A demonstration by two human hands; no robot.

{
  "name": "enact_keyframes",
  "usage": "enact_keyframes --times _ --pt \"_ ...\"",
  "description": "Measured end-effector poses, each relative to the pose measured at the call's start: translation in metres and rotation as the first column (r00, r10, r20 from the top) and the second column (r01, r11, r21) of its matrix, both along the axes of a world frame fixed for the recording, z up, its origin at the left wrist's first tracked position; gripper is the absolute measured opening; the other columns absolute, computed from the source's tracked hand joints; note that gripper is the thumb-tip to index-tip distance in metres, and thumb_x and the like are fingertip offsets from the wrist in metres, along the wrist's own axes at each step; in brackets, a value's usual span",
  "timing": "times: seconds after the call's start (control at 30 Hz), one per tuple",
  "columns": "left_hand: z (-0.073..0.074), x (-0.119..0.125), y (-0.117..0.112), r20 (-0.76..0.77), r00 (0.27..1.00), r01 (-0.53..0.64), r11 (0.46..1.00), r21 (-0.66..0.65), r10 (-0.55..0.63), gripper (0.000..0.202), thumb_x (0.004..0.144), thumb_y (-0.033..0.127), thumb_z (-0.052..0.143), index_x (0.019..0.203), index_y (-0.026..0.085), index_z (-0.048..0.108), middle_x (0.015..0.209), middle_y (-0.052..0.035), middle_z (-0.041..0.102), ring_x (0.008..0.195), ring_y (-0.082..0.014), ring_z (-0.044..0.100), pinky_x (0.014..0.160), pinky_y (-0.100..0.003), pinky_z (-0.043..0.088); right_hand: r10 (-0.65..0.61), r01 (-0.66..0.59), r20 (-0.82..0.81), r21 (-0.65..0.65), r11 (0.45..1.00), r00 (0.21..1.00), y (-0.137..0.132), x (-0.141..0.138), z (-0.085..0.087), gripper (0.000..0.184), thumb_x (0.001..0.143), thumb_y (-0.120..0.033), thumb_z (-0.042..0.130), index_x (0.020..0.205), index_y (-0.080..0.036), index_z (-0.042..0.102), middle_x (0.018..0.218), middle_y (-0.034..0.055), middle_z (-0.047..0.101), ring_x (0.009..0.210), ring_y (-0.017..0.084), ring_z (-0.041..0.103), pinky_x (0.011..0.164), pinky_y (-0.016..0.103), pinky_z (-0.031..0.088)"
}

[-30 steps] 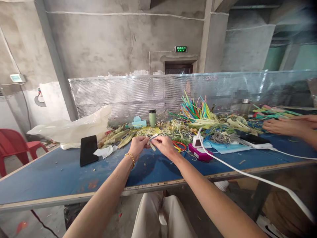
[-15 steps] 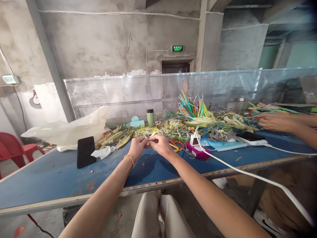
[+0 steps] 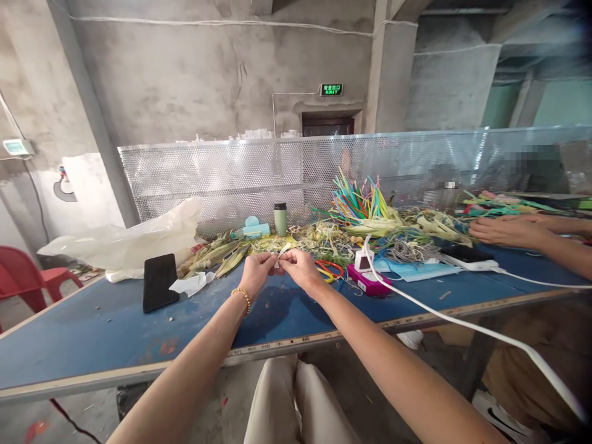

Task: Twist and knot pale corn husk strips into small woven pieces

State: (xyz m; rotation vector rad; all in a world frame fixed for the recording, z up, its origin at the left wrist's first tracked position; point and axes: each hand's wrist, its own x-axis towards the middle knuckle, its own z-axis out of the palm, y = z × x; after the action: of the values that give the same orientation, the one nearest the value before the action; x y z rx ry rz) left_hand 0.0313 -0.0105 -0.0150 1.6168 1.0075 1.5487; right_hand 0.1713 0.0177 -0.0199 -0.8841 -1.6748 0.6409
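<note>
My left hand, with a gold bracelet on its wrist, and my right hand meet above the blue table. Both pinch a thin pale strip of husk between their fingertips. Just behind them lie a heap of pale corn husks and dried strips. Red and yellow loops rest beside my right hand.
A black phone, crumpled tissue and a white plastic bag lie left. A green flask, coloured strips, a magenta power bank and a white cable sit right. Another person's hand rests far right. A perforated metal screen backs the table.
My hands drew closer together and the strip between them got shorter. The other person's hand at the far right shifted slightly.
</note>
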Motion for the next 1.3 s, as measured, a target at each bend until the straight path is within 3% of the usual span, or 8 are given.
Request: enact_keyframes --times 0.13,0.37,0.57,0.87,1.0,1.07,1.13,1.3 --pt "0.002 0.003 -0.001 0.011 0.999 0.03 1.0 0.004 -0.03 0.035 0.078 0.046 0.069 0.058 0.018 0.064 0.056 -0.0025 0.065 0.057 -0.0156 0.062 0.06 -0.026 0.046 0.126 -0.157 -0.227 -0.12 0.98 0.966 -0.006 0.0 0.004 0.015 0.072 -0.03 0.07 0.07 -0.019 0.061 0.06 0.0008 0.066 0.058 0.016 0.062 0.06 0.029 0.05" --pt "0.008 0.005 -0.006 0.108 0.985 0.149 0.979 -0.14 -0.135 0.03 0.073 0.042 0.075 0.086 0.015 0.071 0.06 -0.0032 0.069 0.057 -0.0188 0.067 0.063 -0.03 0.051 0.257 -0.305 -0.288 -0.137 0.942 0.923 -0.011 0.005 0.009 0.029 0.067 -0.041 0.074 0.064 -0.019 0.055 0.055 -0.0037 0.056 0.05 0.01 0.049 0.052 0.025 0.041" --pt "0.006 0.0 -0.004 0.029 0.998 0.065 0.971 -0.23 -0.06 0.032 0.066 0.042 0.079 0.062 0.013 0.065 0.061 -0.006 0.069 0.053 -0.0161 0.065 0.053 -0.025 0.041 0.197 -0.247 -0.234 -0.209 0.946 0.952 -0.006 0.007 0.005 0.019 0.064 -0.032 0.069 0.061 -0.018 0.057 0.054 -0.0027 0.057 0.048 0.01 0.047 0.047 0.023 0.036" --pt "-0.006 0.0 -0.012 0.102 0.995 0.012 0.975 -0.222 0.011 0.03 0.06 0.039 0.082 0.06 0.012 0.07 0.061 -0.0068 0.069 0.056 -0.0181 0.067 0.053 -0.025 0.039 0.219 -0.238 -0.111 -0.217 0.947 0.969 -0.004 0.002 -0.001 0.015 0.07 -0.03 0.063 0.063 -0.018 0.058 0.057 -0.0022 0.057 0.051 0.011 0.049 0.05 0.024 0.035" --pt "-0.008 0.004 -0.006 0.255 0.965 0.026 0.955 -0.296 0.053 0.025 0.056 0.03 0.085 0.062 0.011 0.07 0.063 -0.0082 0.07 0.054 -0.0175 0.066 0.055 -0.026 0.043 -0.062 0.05 0.091 0.133 0.99 0.994 -0.003 0.006 0.0 0.021 0.084 -0.029 0.057 0.066 -0.019 0.057 0.065 0.0015 0.059 0.064 0.016 0.053 0.063 0.028 0.04" --pt "-0.008 0.006 -0.002 0.341 0.936 0.026 0.949 -0.315 0.088 0.023 0.054 0.025 0.085 0.063 0.011 0.069 0.063 -0.009 0.071 0.055 -0.0178 0.066 0.055 -0.026 0.044 -0.282 0.203 0.121 0.443 0.873 0.952 -0.005 0.008 0.001 0.018 0.091 -0.025 0.053 0.076 -0.018 0.061 0.08 0.0064 0.063 0.079 0.019 0.055 0.076 0.031 0.042" --pt "-0.008 0.006 0.003 0.402 0.907 0.01 0.949 -0.315 0.124 0.021 0.053 0.022 0.084 0.063 0.011 0.069 0.061 -0.0078 0.069 0.054 -0.0163 0.064 0.054 -0.026 0.045 -0.354 0.143 0.228 0.625 0.767 0.907 -0.01 0.008 0.002 0.019 0.093 -0.019 0.051 0.078 -0.018 0.063 0.085 0.008 0.063 0.086 0.021 0.054 0.082 0.033 0.041" --pt "-0.011 0.004 0.007 0.475 0.864 -0.013 0.949 -0.315 0.17 0.016 0.049 0.014 0.081 0.06 0.014 0.068 0.054 -0.0004 0.062 0.049 -0.01 0.052 0.05 -0.023 0.042 -0.417 -0.113 0.498 0.733 0.67 0.76 -0.022 0.001 -0.001 0.009 0.09 -0.013 0.057 0.089 -0.017 0.065 0.096 0.0083 0.063 0.096 0.023 0.052 0.083 0.035 0.038"
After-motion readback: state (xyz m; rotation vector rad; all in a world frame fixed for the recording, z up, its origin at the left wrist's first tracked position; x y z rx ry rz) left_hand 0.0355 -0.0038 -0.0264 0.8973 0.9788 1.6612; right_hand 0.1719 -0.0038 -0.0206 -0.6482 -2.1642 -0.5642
